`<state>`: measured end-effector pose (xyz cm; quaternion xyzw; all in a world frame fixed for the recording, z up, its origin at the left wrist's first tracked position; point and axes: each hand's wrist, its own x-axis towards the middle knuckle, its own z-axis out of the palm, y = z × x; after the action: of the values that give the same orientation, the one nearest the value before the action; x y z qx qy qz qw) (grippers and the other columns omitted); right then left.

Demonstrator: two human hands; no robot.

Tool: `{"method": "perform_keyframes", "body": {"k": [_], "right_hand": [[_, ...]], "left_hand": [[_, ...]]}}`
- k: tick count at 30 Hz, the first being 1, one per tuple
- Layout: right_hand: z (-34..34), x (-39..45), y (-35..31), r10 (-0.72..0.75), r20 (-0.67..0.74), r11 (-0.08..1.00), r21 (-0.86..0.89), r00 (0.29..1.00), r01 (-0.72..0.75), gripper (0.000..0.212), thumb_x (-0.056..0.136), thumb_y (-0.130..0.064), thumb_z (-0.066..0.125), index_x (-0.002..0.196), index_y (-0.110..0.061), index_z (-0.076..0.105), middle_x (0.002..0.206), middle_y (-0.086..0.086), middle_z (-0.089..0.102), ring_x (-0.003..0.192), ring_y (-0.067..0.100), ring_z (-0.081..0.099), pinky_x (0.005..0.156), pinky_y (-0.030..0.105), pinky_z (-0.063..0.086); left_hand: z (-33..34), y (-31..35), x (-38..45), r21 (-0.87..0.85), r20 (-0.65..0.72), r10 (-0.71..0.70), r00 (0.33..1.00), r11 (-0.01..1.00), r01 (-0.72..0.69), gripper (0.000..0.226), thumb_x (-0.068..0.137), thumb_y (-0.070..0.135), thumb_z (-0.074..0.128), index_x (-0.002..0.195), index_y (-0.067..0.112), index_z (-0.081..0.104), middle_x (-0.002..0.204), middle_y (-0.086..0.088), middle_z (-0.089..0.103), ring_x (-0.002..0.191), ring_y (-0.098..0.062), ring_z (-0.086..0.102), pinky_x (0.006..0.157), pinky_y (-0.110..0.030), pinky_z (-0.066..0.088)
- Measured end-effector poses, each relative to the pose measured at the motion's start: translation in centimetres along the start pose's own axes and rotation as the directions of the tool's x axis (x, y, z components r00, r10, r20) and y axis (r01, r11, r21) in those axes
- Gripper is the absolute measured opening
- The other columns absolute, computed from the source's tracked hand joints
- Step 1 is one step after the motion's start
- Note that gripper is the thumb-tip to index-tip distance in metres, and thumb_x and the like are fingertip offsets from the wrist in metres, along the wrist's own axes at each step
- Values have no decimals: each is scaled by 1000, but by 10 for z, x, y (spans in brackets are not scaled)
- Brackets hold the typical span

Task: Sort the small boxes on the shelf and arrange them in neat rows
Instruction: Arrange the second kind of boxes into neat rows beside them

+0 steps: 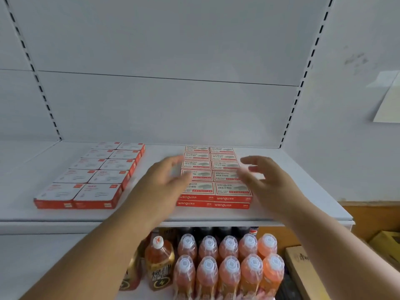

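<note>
Bare left hand (166, 180) and right hand (266, 180), forearms uncovered; no sleeves, rings, watch or gloves visible.

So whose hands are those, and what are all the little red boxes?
There is no machine here, only a person with a camera on their head, so you see what they see, looking down at a white shelf. The left hand and the right hand reach out on either side of a block of red and white boxes, stacked in two neat columns. Both hands are open and hold nothing. Whether they touch the boxes is too blurry to tell. Further left lies another group of flat boxes, also in two rows. Below the shelf stand orange drink bottles.
</note>
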<state>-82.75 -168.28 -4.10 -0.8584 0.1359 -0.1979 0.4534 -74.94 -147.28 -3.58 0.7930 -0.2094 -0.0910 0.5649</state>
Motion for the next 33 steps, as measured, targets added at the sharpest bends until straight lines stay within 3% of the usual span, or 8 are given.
{"method": "perform_keyframes", "body": {"k": [2, 4, 8, 14, 18, 21, 28, 33], "right_hand": [[-9, -11, 4, -129, 88, 941, -302, 988, 150, 42, 75, -55, 70, 112, -45, 53, 108, -24, 49, 87, -2, 57, 69, 13, 45], [-10, -13, 9, -190, 148, 908, -349, 971, 231, 40, 71, -50, 77, 105, -43, 58, 109, -24, 47, 84, -2, 56, 67, 12, 45], [-4, -13, 10, -264, 118, 895, -341, 957, 289, 26, 74, -36, 81, 94, -37, 65, 106, -20, 51, 77, 4, 59, 68, 13, 47], [-1, -16, 18, -363, 103, 818, -441, 926, 370, 26, 83, -33, 72, 107, -24, 70, 109, -17, 54, 76, -2, 59, 72, 9, 46], [2, -15, 22, -504, 131, 662, -577, 854, 479, 23, 84, -24, 73, 105, -16, 71, 108, -2, 62, 79, 20, 66, 69, 34, 57], [4, -15, 24, -554, 134, 595, -626, 822, 503, 19, 86, -25, 71, 102, -13, 71, 104, 2, 64, 78, 25, 66, 65, 38, 59], [5, -17, 23, -569, 136, 573, -642, 811, 509, 17, 87, -25, 71, 98, -12, 70, 99, 4, 65, 73, 27, 66, 60, 38, 58], [0, -16, 22, -532, 176, 593, -620, 828, 514, 23, 89, -32, 68, 104, -15, 70, 109, 1, 63, 77, 24, 67, 65, 37, 58]], "left_hand": [[-6, -7, -11, 427, 21, 140, 990, 894, -135, 41, 89, 48, 63, 127, 50, 50, 117, 29, 48, 88, 13, 50, 61, -3, 36], [-4, -12, -14, 545, 18, 233, 972, 813, -205, 45, 83, 46, 71, 125, 47, 56, 117, 31, 40, 87, 11, 46, 59, 3, 33], [-1, -20, -10, 601, 2, 304, 953, 761, -244, 42, 82, 40, 74, 122, 40, 63, 113, 28, 40, 93, 6, 46, 63, 5, 31], [5, -20, -5, 662, -3, 363, 932, 699, -270, 40, 83, 41, 73, 121, 35, 65, 107, 25, 45, 87, 2, 50, 65, 1, 30], [7, -21, -5, 679, 14, 406, 914, 667, -306, 41, 83, 40, 73, 122, 31, 66, 111, 20, 54, 84, 0, 52, 69, 0, 29], [8, -23, -5, 689, 23, 429, 903, 648, -326, 42, 83, 40, 73, 123, 29, 66, 112, 17, 57, 83, -1, 53, 73, -4, 35], [10, -21, -10, 694, 7, 426, 905, 649, -311, 43, 83, 37, 74, 124, 27, 67, 114, 14, 58, 90, -5, 59, 78, -11, 45], [13, -17, -13, 697, -18, 381, 924, 667, -262, 47, 84, 38, 73, 129, 29, 62, 124, 13, 54, 89, 0, 54, 77, -5, 37]]}}
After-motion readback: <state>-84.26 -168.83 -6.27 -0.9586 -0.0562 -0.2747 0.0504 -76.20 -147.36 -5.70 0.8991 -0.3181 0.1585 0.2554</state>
